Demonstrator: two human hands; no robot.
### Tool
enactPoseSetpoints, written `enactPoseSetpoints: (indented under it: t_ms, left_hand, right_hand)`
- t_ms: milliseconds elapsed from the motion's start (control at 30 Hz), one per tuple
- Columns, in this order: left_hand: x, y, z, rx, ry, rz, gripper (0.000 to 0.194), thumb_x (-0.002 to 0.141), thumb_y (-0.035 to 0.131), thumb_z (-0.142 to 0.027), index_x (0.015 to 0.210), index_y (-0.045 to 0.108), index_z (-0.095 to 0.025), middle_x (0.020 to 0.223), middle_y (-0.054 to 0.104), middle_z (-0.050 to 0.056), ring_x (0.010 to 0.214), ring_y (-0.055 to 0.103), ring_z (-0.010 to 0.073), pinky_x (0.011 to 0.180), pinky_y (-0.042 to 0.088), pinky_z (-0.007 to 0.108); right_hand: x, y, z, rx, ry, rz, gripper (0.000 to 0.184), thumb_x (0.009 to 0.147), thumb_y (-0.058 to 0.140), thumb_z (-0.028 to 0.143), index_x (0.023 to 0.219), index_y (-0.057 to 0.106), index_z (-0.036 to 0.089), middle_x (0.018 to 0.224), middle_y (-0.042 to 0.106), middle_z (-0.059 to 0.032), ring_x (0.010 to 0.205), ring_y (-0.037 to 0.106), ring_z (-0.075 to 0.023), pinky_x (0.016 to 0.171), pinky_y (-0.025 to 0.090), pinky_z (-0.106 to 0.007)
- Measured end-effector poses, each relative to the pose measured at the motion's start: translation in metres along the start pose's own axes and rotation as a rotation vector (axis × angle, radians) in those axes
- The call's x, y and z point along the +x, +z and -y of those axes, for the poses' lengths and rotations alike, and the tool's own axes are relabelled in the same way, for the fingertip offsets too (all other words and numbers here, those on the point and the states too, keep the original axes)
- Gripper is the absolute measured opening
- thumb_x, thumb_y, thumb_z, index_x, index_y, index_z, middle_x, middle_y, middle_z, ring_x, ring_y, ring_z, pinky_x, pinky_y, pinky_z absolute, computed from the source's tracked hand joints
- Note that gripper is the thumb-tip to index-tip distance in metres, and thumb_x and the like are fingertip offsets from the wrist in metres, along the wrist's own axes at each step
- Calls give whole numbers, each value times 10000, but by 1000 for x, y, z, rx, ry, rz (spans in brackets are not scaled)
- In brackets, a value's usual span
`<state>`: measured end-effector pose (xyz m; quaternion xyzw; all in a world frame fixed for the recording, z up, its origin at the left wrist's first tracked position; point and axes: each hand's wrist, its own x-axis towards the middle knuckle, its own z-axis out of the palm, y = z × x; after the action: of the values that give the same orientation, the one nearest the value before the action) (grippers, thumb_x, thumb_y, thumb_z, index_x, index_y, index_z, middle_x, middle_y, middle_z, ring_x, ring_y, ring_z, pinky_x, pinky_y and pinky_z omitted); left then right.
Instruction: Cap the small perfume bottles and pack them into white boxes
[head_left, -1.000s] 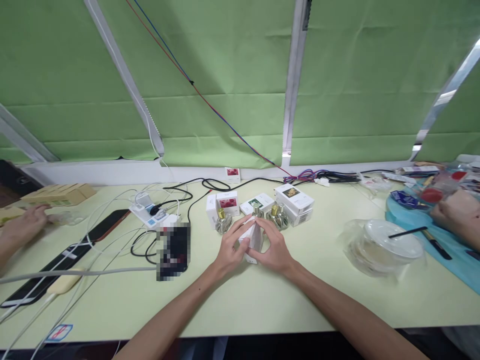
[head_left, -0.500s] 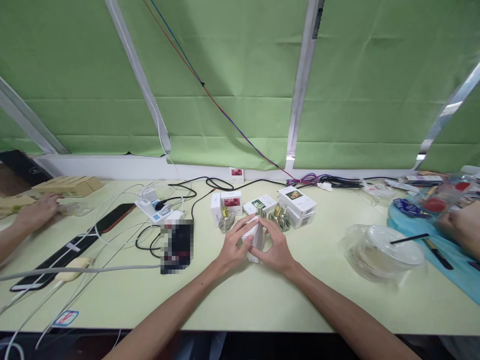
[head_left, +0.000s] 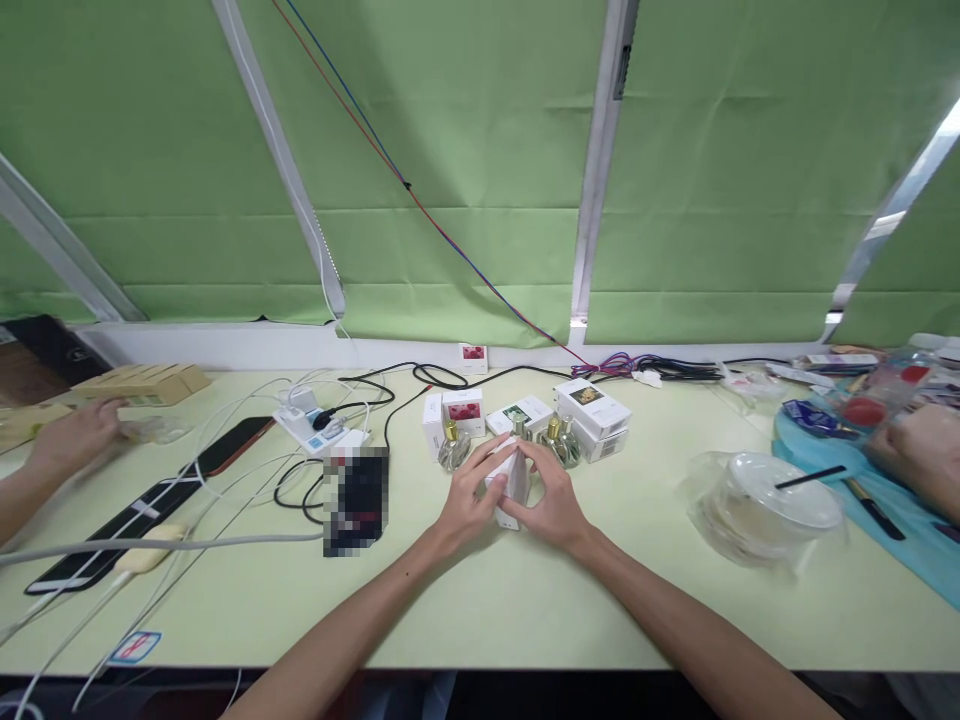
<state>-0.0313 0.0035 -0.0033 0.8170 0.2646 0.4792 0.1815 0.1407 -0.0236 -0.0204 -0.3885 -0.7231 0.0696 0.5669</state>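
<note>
Between my two hands stands a small white box [head_left: 513,490] on the table, its top mostly covered by my fingers. My left hand [head_left: 474,492] is closed on its left side, thumb against the near face. My right hand [head_left: 553,496] grips it from the right, fingertips meeting the left ones at the top edge. Just behind are glass bottles with gold caps, one bottle [head_left: 452,452] on the left and others [head_left: 564,444] on the right. White boxes with flower pictures stand further back: a red-flower box [head_left: 463,412], a green-picture box [head_left: 519,414] and a yellow-flower box [head_left: 592,404].
Left of my hands are a pixelated dark object [head_left: 357,502], a power strip [head_left: 307,428], cables and a long black case [head_left: 150,508]. A lidded bowl in plastic [head_left: 780,500] sits right. Other people's hands [head_left: 75,438] are at both sides; black cables [head_left: 679,368] run along the back.
The view shifts slightly with the head. Both hands keep the same hold on the white box, which stays in place. The co-worker's hand at the left moves a little.
</note>
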Motion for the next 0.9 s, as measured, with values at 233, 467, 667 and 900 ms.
enactPoseSetpoints:
  t_ms: [233,467,667,900]
  left_hand:
    - [0,-1,2,17,25,-8,392,1029,466,-341,1375,628,-256,1451,587,109,1331,569,271,1106,485,489]
    - [0,-1,3,14,30,11,389,1020,485,-329,1377,625,-265,1459,579,104,1342,560,270,1120,473,491]
    - [0,-1,4,39,57,9,403,990,543,-340,1379,621,-270,1471,568,107,1340,564,282,1105,489,484]
    - [1,2,-1,109,38,-22,417,915,665,-314,1326,649,-249,1453,577,128,1306,595,295,1066,523,489]
  right_hand:
    - [0,0,1,12,0,13,650,818,762,329,1402,506,202,1324,632,-162,1228,600,-310,956,570,-485]
    - [1,-1,0,21,10,18,666,812,762,333,1409,497,207,1321,628,-158,1223,597,-315,988,550,-498]
    - [-2,1,-5,34,43,43,728,796,759,306,1449,454,208,1355,604,-161,1242,580,-324,988,545,-503]
    - [-1,1,-3,62,63,68,749,788,756,311,1456,432,207,1374,572,-171,1270,555,-335,993,538,-505]
